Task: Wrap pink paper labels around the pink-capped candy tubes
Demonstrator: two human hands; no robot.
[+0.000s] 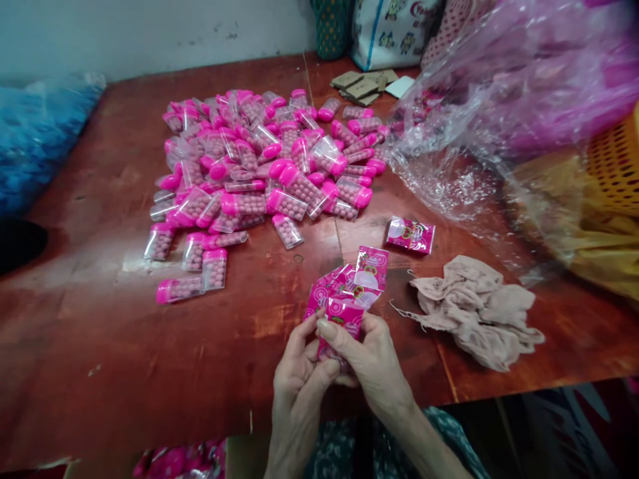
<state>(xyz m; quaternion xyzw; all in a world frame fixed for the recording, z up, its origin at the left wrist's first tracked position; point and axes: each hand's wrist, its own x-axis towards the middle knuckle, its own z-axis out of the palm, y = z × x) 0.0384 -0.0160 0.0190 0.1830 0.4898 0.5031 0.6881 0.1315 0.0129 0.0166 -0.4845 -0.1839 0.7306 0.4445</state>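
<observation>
Close to the table's front edge, my left hand [302, 376] and my right hand [372, 359] are both closed on one small pink printed packet [344, 318]. My right thumb lies across its front, and its lower end is partly hidden by my fingers. Just beyond my fingertips lie several more pink printed packets [370, 267], overlapping one another. A single pink packet [410, 235] rests a little farther off to the right. Farther back is a large heap of clear candy boxes [244, 203] with bright pink caps and pale pink balls inside.
A crumpled beige cloth [474, 309] lies right of my hands. Clear plastic bags [449, 173] and a yellow basket [614, 159] crowd the right side. At the left sits a bag of blue items [44, 140]. Cardboard pieces [363, 88] and a white printed bag [392, 33] are at the back.
</observation>
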